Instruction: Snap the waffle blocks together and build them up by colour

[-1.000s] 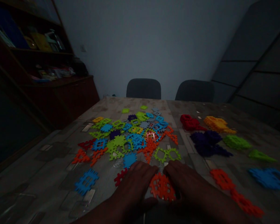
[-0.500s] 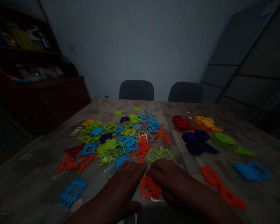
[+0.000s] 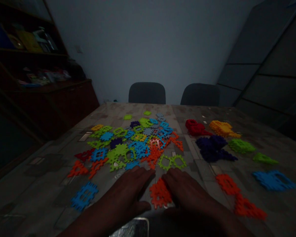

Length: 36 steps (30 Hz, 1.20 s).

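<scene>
A small stack of orange interlocking plastic pieces [image 3: 160, 194] with toothed edges lies on the table between my two hands. My left hand [image 3: 132, 186] is to its left, back up, with fingers stretched forward and the thumb apart; a gap shows between it and the stack. Against the right edge of the orange pieces rests my right hand [image 3: 184, 187], its fingers extended and its thumb lower down, partly in shadow. Just beyond my fingertips are two lime-green frame pieces [image 3: 172, 162].
A mixed heap of coloured pieces [image 3: 138, 149] spreads left of centre. To the right sit red [image 3: 196, 127], yellow [image 3: 223, 128], purple [image 3: 213, 148], green [image 3: 241, 145], blue [image 3: 273, 180] and orange [image 3: 228, 184] groups. A blue window piece [image 3: 84, 196] lies front left. Two chairs [image 3: 147, 93] stand behind.
My hands have moved slightly apart, uncovering more of the orange stack. The whole view has shifted a little, and a pale-edged dark object shows more at the bottom.
</scene>
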Each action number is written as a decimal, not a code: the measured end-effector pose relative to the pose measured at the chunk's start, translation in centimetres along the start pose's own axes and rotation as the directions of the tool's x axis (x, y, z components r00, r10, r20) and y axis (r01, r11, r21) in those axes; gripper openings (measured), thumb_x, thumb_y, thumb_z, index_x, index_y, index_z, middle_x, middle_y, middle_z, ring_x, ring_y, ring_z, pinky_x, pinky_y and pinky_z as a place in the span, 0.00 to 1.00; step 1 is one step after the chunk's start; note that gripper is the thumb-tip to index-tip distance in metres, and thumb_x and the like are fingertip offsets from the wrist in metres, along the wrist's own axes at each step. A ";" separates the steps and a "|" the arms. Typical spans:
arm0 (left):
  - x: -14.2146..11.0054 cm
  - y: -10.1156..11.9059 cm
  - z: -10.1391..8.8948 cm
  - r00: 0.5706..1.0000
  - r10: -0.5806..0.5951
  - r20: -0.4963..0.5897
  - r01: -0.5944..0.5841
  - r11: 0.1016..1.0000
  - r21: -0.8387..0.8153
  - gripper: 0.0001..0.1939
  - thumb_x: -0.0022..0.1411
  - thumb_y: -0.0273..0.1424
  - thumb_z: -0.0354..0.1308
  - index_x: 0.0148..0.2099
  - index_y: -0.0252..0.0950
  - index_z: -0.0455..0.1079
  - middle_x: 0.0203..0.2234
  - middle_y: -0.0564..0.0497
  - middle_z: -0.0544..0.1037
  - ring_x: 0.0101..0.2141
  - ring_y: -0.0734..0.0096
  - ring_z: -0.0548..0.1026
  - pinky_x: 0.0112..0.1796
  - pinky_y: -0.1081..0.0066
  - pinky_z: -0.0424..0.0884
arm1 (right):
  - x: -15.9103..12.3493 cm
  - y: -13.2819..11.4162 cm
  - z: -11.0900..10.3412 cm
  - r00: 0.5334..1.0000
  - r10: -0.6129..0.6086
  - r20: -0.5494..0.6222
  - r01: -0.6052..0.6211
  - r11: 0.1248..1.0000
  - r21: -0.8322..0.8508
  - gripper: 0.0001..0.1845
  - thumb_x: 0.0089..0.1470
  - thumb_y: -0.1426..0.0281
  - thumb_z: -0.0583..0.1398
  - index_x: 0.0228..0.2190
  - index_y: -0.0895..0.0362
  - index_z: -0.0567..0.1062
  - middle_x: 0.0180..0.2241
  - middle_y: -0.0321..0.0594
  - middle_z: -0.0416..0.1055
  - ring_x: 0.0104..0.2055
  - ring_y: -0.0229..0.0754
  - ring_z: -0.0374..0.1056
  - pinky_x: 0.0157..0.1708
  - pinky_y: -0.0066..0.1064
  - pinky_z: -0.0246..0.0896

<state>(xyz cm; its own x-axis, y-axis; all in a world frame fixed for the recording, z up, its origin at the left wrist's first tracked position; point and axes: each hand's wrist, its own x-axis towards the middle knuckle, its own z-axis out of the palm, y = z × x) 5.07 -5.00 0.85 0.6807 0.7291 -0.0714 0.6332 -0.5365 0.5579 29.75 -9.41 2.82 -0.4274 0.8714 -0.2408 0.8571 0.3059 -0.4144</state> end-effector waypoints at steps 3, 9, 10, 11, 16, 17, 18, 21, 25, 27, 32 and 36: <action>0.2 0.6 0.2 0.998 -0.029 0.058 0.027 0.999 0.029 0.46 0.54 0.35 0.74 0.70 0.49 0.57 0.67 0.43 0.64 0.64 0.42 0.62 0.63 0.41 0.57 | -0.1 0.3 0.7 0.998 0.021 -0.066 -0.021 1.000 0.001 0.39 0.49 0.59 0.70 0.59 0.57 0.67 0.59 0.54 0.65 0.60 0.62 0.60 0.59 0.54 0.54; 0.6 1.8 0.4 0.997 0.015 0.080 -0.017 1.000 0.022 0.44 0.57 0.37 0.72 0.70 0.46 0.56 0.64 0.40 0.67 0.62 0.43 0.65 0.60 0.46 0.62 | -0.1 0.2 0.8 0.989 0.117 -0.094 -0.122 0.992 -0.042 0.33 0.49 0.52 0.68 0.51 0.57 0.72 0.52 0.52 0.69 0.54 0.60 0.63 0.54 0.51 0.57; 0.7 1.7 0.6 0.998 0.036 0.059 -0.038 0.999 0.026 0.43 0.58 0.36 0.71 0.70 0.46 0.56 0.63 0.41 0.68 0.61 0.44 0.66 0.60 0.47 0.63 | 0.0 0.1 0.7 0.989 0.118 -0.092 -0.124 0.991 -0.055 0.30 0.49 0.54 0.68 0.50 0.57 0.73 0.51 0.52 0.69 0.53 0.59 0.63 0.53 0.51 0.57; 0.7 1.5 0.9 0.998 0.055 0.036 -0.056 0.998 0.031 0.42 0.59 0.34 0.70 0.70 0.46 0.55 0.62 0.41 0.69 0.60 0.45 0.67 0.59 0.47 0.64 | 0.1 0.0 0.6 0.989 0.118 -0.090 -0.124 0.990 -0.066 0.28 0.50 0.56 0.68 0.48 0.57 0.73 0.50 0.51 0.69 0.52 0.58 0.64 0.52 0.50 0.58; 0.8 1.0 1.6 0.996 0.085 -0.006 -0.085 0.996 0.030 0.42 0.60 0.31 0.68 0.71 0.48 0.52 0.58 0.44 0.72 0.56 0.47 0.69 0.56 0.48 0.66 | 0.0 -0.1 -0.8 0.993 0.094 -0.068 -0.096 0.995 -0.036 0.22 0.48 0.65 0.69 0.44 0.58 0.73 0.46 0.49 0.70 0.48 0.55 0.65 0.49 0.47 0.60; 0.8 1.0 1.6 0.996 0.091 -0.001 -0.091 0.996 0.020 0.42 0.60 0.32 0.67 0.71 0.48 0.51 0.58 0.44 0.72 0.56 0.48 0.69 0.56 0.48 0.66 | -0.1 0.0 -1.1 0.995 0.074 -0.070 -0.075 0.997 -0.012 0.22 0.47 0.67 0.69 0.44 0.57 0.73 0.47 0.48 0.70 0.49 0.55 0.65 0.49 0.46 0.60; 0.8 1.0 1.6 0.995 0.101 -0.001 -0.101 0.995 0.011 0.42 0.61 0.31 0.67 0.71 0.49 0.51 0.59 0.44 0.72 0.56 0.49 0.69 0.56 0.49 0.66 | -0.2 0.0 -1.3 0.996 0.051 -0.080 -0.050 0.999 0.013 0.23 0.47 0.69 0.69 0.45 0.56 0.72 0.48 0.48 0.70 0.50 0.54 0.64 0.49 0.45 0.60; 0.7 0.7 1.5 0.990 0.137 -0.031 -0.138 0.990 -0.007 0.43 0.61 0.27 0.64 0.72 0.51 0.48 0.60 0.46 0.71 0.57 0.51 0.69 0.57 0.50 0.65 | -0.2 0.1 -1.4 0.993 -0.011 -0.117 0.018 0.998 0.059 0.23 0.48 0.75 0.68 0.46 0.54 0.71 0.50 0.46 0.69 0.51 0.53 0.64 0.50 0.43 0.60; 0.7 0.2 1.0 0.989 0.105 -0.102 -0.106 0.994 -0.003 0.35 0.65 0.25 0.56 0.71 0.49 0.50 0.58 0.46 0.74 0.54 0.55 0.73 0.54 0.53 0.69 | 0.3 0.0 -0.6 0.994 -0.088 -0.067 0.093 0.993 0.067 0.27 0.46 0.77 0.68 0.49 0.54 0.70 0.50 0.44 0.69 0.51 0.52 0.64 0.51 0.43 0.60; 0.7 0.3 0.5 0.987 0.093 -0.133 -0.096 0.995 -0.011 0.31 0.67 0.27 0.54 0.70 0.47 0.54 0.58 0.46 0.74 0.54 0.55 0.73 0.54 0.54 0.69 | 0.4 0.1 -0.1 0.993 -0.104 -0.057 0.109 0.991 0.082 0.32 0.46 0.77 0.68 0.53 0.54 0.69 0.52 0.44 0.69 0.53 0.51 0.64 0.53 0.44 0.60; 0.8 1.6 1.1 0.997 0.055 -0.049 -0.057 0.998 -0.038 0.42 0.60 0.39 0.66 0.72 0.45 0.53 0.64 0.42 0.67 0.61 0.44 0.66 0.59 0.46 0.64 | -0.5 1.1 0.1 0.995 -0.078 -0.055 0.083 0.992 0.095 0.41 0.45 0.75 0.70 0.60 0.54 0.66 0.61 0.48 0.65 0.60 0.56 0.60 0.59 0.47 0.57; 1.3 2.2 3.5 0.999 0.041 -0.010 -0.040 0.999 0.017 0.55 0.52 0.37 0.73 0.74 0.46 0.45 0.68 0.41 0.61 0.65 0.40 0.58 0.63 0.41 0.56 | -1.5 2.0 -1.0 0.998 0.036 -0.053 -0.032 0.996 0.085 0.35 0.50 0.75 0.66 0.60 0.56 0.68 0.63 0.52 0.63 0.64 0.59 0.58 0.63 0.52 0.53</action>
<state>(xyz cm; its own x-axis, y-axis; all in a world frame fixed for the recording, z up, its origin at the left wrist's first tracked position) 8.68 -6.70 -0.89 0.7021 0.7109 -0.0405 0.6112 -0.5725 0.5466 32.37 -9.73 3.20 -0.3804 0.9009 -0.2090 0.8425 0.2444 -0.4800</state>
